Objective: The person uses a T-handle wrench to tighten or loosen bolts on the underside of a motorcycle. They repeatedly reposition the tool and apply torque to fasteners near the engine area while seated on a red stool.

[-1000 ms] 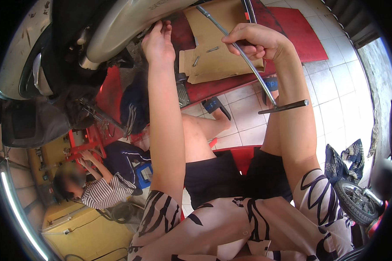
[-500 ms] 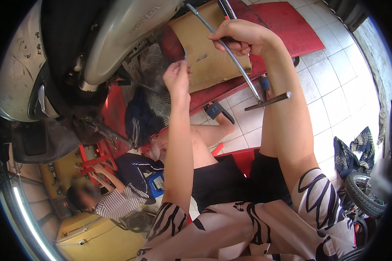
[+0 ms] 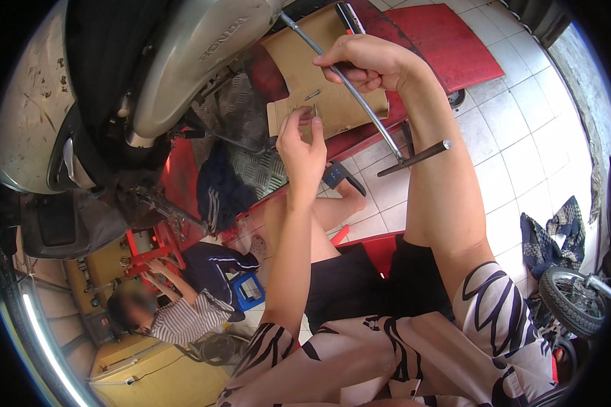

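My right hand (image 3: 370,62) is wrapped round the shaft of a long T-handle socket wrench (image 3: 368,108). Its crossbar lies toward me, and the socket end reaches up beside the silver motorcycle panel (image 3: 200,57). Over a flattened piece of cardboard (image 3: 349,112), my left hand (image 3: 302,146) has its thumb and fingers apart. A small thin metal piece (image 3: 315,108), seemingly a bolt, is at those fingertips, apparently resting on the cardboard. Just beyond it lies another bolt (image 3: 312,94).
Under the cardboard is a red lift platform (image 3: 448,47) with a metal tread plate (image 3: 248,169). Dark cloth (image 3: 217,183) lies on it. A person in a striped shirt (image 3: 190,315) works at the lower left, near a blue crate (image 3: 248,292). A wheel (image 3: 570,302) lies at right.
My left hand has moved right over the cardboard, and its pinch on a small bolt has opened. The right hand and wrench have shifted slightly left.
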Demonstrator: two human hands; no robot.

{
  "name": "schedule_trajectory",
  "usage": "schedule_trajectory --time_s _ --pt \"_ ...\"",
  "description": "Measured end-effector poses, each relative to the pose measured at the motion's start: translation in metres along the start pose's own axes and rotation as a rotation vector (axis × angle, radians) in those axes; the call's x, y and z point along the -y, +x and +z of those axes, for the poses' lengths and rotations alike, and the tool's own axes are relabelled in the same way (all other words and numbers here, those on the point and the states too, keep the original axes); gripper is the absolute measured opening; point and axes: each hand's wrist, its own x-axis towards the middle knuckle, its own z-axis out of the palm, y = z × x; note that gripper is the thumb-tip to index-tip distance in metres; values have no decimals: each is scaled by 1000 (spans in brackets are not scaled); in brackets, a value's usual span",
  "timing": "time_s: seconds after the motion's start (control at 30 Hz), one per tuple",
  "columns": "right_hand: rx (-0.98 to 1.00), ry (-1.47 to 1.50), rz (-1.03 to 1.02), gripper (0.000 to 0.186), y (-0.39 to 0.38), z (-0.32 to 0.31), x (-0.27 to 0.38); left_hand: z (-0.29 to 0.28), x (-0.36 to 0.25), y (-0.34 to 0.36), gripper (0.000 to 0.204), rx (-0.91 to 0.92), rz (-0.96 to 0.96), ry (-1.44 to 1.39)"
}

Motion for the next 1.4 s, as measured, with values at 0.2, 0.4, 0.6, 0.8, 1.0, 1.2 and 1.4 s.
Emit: schedule_trajectory --time_s 0.2,0.4,0.6,0.8,1.0,1.2,1.4 --pt "-74 86 -37 37 -4 21 6 -25 -97 -58 34 194 21 -555" --pt "-73 215 -70 36 2 28 0 -44 -124 -57 28 358 140 -216" --pt "140 633 -180 35 18 32 -19 -32 -118 -47 26 193 190 -99" --pt "433 850 -264 35 15 41 -43 -2 -107 -48 32 3 296 -289" --pt "611 845 -298 39 8 35 -56 27 -104 -49 38 8 361 -389" --pt "703 872 -374 25 -12 36 -56 37 -142 -48 51 -180 -5 -1312" --pt "650 880 -371 24 -2 34 -50 33 -138 -40 49 -106 32 -1278"
